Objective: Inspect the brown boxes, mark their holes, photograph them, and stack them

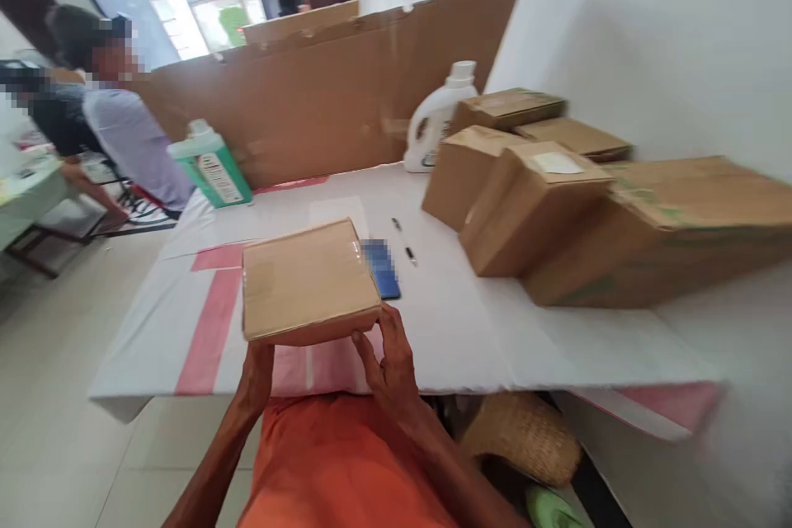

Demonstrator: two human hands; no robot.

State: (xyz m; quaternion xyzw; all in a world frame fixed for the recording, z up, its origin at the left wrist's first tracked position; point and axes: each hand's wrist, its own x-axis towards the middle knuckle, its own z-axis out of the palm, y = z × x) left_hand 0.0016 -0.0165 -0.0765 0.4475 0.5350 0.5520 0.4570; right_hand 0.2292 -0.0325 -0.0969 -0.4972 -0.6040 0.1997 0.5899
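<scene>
While both hands (393, 365) grip ctn (309, 276) by near corners, label (217, 179) on green btl (194, 169) is illegible.

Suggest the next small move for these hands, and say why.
Probably ease the cardboard box slightly left, away from the blue phone: the box's right edge overlaps the phone in this view, and whether they touch is unclear. The left hand and right hand hold its near corners, so a small shift looks manageable.
</scene>
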